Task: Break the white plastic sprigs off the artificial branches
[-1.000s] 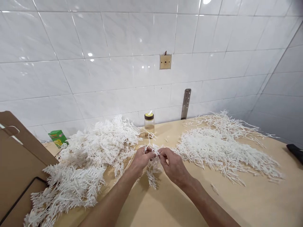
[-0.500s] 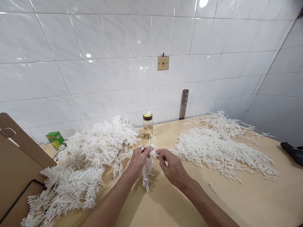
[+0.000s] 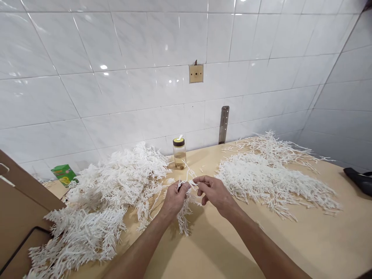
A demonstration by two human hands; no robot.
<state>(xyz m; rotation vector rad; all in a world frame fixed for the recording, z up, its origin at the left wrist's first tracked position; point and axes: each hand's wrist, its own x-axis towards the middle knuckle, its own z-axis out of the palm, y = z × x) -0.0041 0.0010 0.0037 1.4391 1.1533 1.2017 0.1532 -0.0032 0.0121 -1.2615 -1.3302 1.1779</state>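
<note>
My left hand is closed around a white branched sprig, which looks like plastic. Its feathery end hangs below the fingers, and thin bare stems stick up above them. Close beside it on the right, my right hand pinches at the same sprig with thumb and forefinger; the exact grip is partly hidden. To the left lies a large heap of similar feathery sprigs. On the right is a flatter pile of short white pieces, with thin bare stems behind it.
A clear jar with a black and yellow lid stands behind my hands. At left are a green box and a cardboard box. A black object lies at the table's right edge. The tiled wall bounds the back.
The view has shifted slightly. My right hand's fingers have moved up against the sprig near my left fingertips, its other fingers now more spread. My left hand keeps its hold.
</note>
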